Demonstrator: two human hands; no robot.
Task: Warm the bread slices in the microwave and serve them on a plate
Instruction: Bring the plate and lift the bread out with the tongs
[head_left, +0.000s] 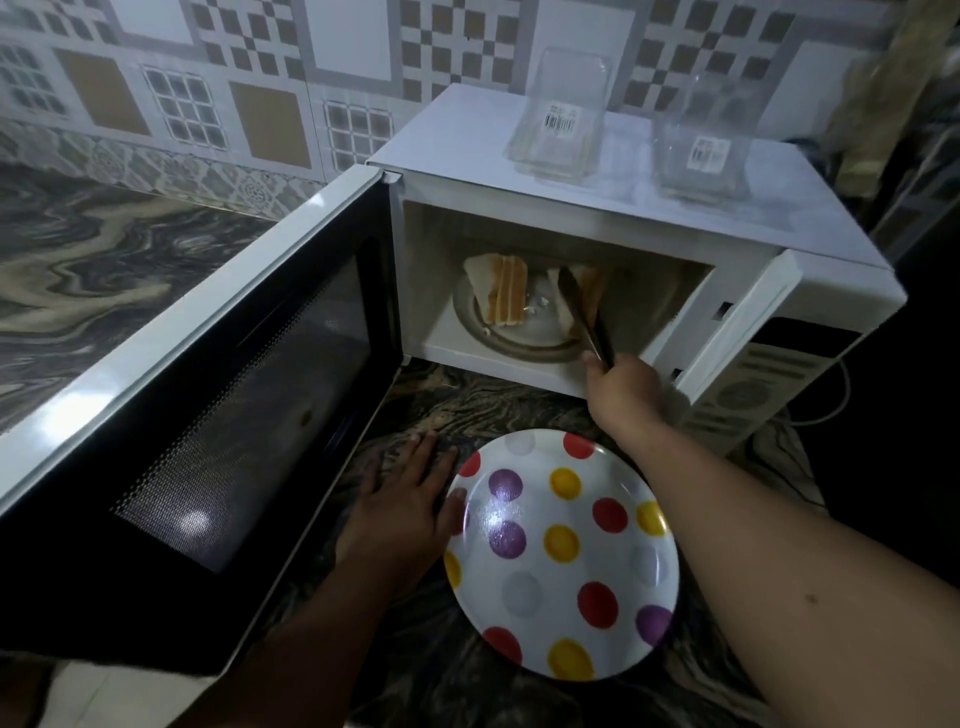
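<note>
The white microwave (597, 208) stands with its door (218, 405) swung wide to the left. On its turntable (519, 343) lie bread slices: a stack (498, 291) at the left and another slice (587, 291) at the right. My right hand (626, 387) grips metal tongs (584, 317) whose jaws reach in around the right slice. A white plate (563, 556) with coloured dots lies on the counter in front of the microwave. My left hand (405, 504) rests flat on the counter, its thumb touching the plate's left rim.
Two clear glass containers (561, 114) (701, 145) stand on top of the microwave. The open door takes up the space left of the plate. Marbled counter (104, 260) stretches left, with a tiled wall behind. A white cable (831, 410) runs at the right of the microwave.
</note>
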